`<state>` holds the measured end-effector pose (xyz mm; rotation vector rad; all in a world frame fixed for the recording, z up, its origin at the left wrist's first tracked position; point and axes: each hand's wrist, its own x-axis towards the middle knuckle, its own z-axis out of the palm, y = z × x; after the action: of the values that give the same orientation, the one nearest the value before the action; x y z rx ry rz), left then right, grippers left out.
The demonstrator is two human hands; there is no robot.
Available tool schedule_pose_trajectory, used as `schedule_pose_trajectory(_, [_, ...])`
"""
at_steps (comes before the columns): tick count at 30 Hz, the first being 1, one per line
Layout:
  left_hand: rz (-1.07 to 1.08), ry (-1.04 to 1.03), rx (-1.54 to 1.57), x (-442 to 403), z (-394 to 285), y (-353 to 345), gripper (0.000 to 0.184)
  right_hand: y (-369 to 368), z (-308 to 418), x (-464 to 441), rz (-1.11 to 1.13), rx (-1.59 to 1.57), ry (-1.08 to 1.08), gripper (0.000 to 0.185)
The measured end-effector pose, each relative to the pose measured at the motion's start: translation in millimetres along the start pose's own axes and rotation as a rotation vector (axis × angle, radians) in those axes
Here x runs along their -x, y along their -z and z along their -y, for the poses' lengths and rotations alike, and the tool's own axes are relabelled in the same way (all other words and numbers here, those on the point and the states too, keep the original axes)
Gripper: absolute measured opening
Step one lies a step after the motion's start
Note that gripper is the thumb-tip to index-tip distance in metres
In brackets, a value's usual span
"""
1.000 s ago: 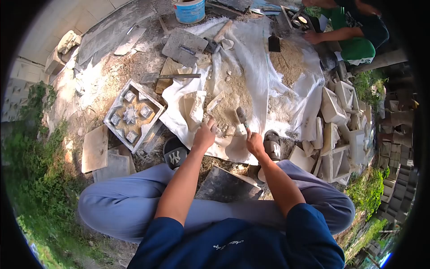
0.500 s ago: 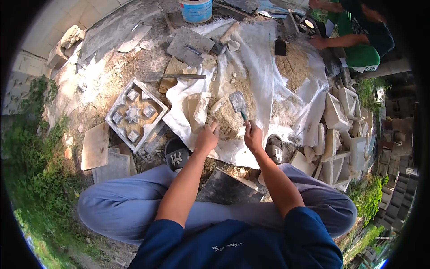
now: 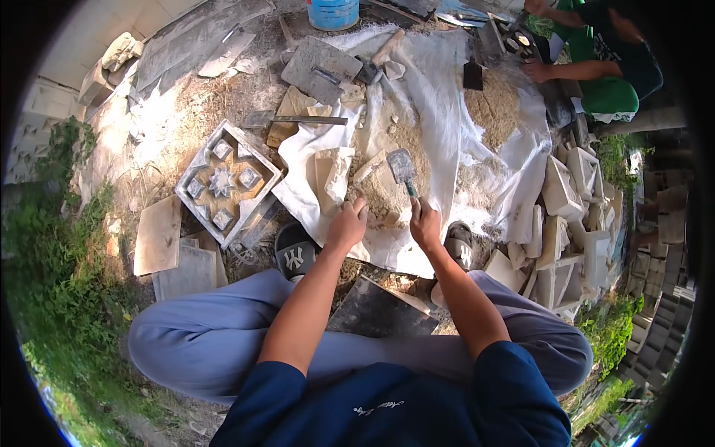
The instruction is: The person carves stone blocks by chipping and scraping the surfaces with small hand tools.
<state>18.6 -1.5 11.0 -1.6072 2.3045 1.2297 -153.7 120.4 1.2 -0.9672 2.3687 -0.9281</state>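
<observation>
My right hand (image 3: 425,225) grips the green handle of a small trowel (image 3: 402,167), its grey square blade pointing away over pale sand and rubble. Fingers curled, my left hand (image 3: 347,225) is at the near corner of a dusty tan block (image 3: 376,177) and appears to hold it; the fingertips are partly hidden. Just left of that block stands another pale block (image 3: 333,177) on the white sheet (image 3: 439,82). Further left lies a square mould (image 3: 228,183) with a star and raised shapes inside.
A mallet (image 3: 376,59), a plastering float (image 3: 322,71) and a flat metal bar (image 3: 309,120) lie beyond my hands. Pale cast pieces (image 3: 560,186) are piled at right. A blue bucket (image 3: 333,13) stands at the back. Another person (image 3: 611,67) works at upper right.
The tan block by my left hand has tilted, showing more of its face. The trowel stays in my right hand, its blade now close to the block. The view has shifted slightly.
</observation>
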Motion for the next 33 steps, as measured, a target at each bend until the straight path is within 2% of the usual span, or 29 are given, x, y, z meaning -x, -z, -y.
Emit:
schedule_pose_trajectory(2, [0.022,-0.005,0.009,5,-7,9,0.053,-5,-13,1,0.144,0.197,-0.055,0.043])
schedule_pose_trajectory(3, [0.044,-0.010,0.016,6,-10,12,0.054,-21,-48,-1,0.239,0.278,-0.033,0.048])
schedule_pose_trajectory(5, [0.035,-0.018,0.019,-2,2,2,0.054,-13,-33,-1,0.256,0.306,-0.122,0.050])
schedule_pose_trajectory(9, [0.030,0.022,0.019,-3,0,4,0.053,-15,-41,-6,0.172,0.283,-0.056,0.048])
schedule_pose_trajectory(11, [0.042,0.050,0.001,-5,-1,4,0.053,3,-28,-8,0.164,0.122,-0.074,0.047])
schedule_pose_trajectory(15, [0.014,0.018,0.006,-6,9,-8,0.052,17,-9,-6,-0.010,-0.015,-0.090,0.045])
schedule_pose_trajectory(18, [0.024,0.031,-0.006,-6,6,-4,0.052,7,-30,-8,0.117,0.150,-0.140,0.045])
schedule_pose_trajectory(19, [0.042,0.036,-0.002,-6,5,-3,0.052,6,-36,-6,0.184,0.331,-0.115,0.048])
schedule_pose_trajectory(21, [0.028,0.012,-0.001,-3,2,2,0.052,4,-40,-6,0.214,0.370,-0.164,0.051])
schedule_pose_trajectory(25, [0.030,0.017,-0.008,-2,0,5,0.051,6,-33,-10,0.200,0.345,-0.146,0.049])
schedule_pose_trajectory(27, [0.006,-0.009,-0.005,-8,6,-2,0.051,10,-31,-15,0.144,0.207,-0.114,0.044])
schedule_pose_trajectory(28, [-0.013,-0.034,-0.003,-8,10,-6,0.051,11,-22,-13,0.042,0.106,-0.052,0.039])
schedule_pose_trajectory(29, [-0.002,-0.024,-0.001,-6,14,-10,0.051,11,-14,-9,0.053,0.110,-0.061,0.039])
schedule_pose_trajectory(31, [-0.006,-0.010,-0.004,-7,12,-11,0.052,11,-4,-7,-0.064,0.044,0.004,0.037])
schedule_pose_trajectory(33, [-0.018,-0.012,-0.006,-9,8,-6,0.053,4,-17,-3,0.067,0.220,0.016,0.038])
